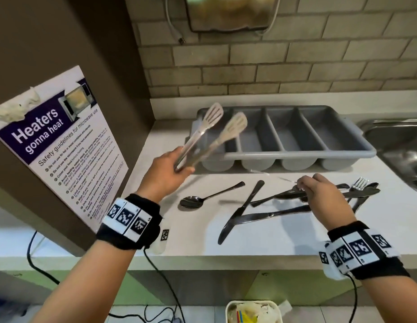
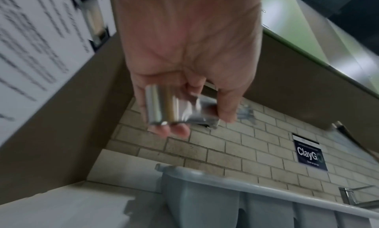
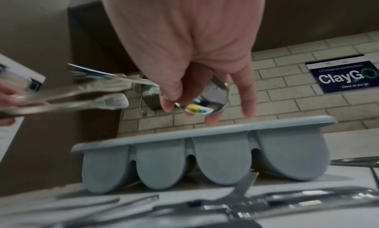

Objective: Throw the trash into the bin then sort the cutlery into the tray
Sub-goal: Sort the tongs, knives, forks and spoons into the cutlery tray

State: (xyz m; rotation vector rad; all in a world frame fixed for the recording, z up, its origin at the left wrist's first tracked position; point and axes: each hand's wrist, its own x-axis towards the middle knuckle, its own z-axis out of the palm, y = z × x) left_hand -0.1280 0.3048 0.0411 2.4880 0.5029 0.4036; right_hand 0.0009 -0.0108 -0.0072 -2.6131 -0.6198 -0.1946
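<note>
My left hand (image 1: pixel 183 167) grips metal tongs (image 1: pixel 214 129) by the hinge end. Their white slotted tips hang above the leftmost compartment of the grey cutlery tray (image 1: pixel 296 155). The left wrist view shows the fingers (image 2: pixel 178 131) curled round the tongs' shiny end (image 2: pixel 164 106) above the tray rim (image 2: pixel 225 176). My right hand (image 1: pixel 300 186) hovers over the cutlery pile. In the right wrist view the right hand (image 3: pixel 184 108) pinches a spoon (image 3: pixel 213 95) by its bowl in front of the tray (image 3: pixel 205 132). A blurred fork (image 3: pixel 102 76) sticks out leftward from the fingers.
A spoon (image 1: pixel 196 201), two crossed knives (image 1: pixel 242 210) and a heap with a fork (image 1: pixel 360 183) lie on the white counter. A steel sink (image 1: pixel 401 148) is at the right. A bin (image 1: pixel 251 311) with trash stands below the counter edge. A poster (image 1: pixel 63 141) covers the left wall.
</note>
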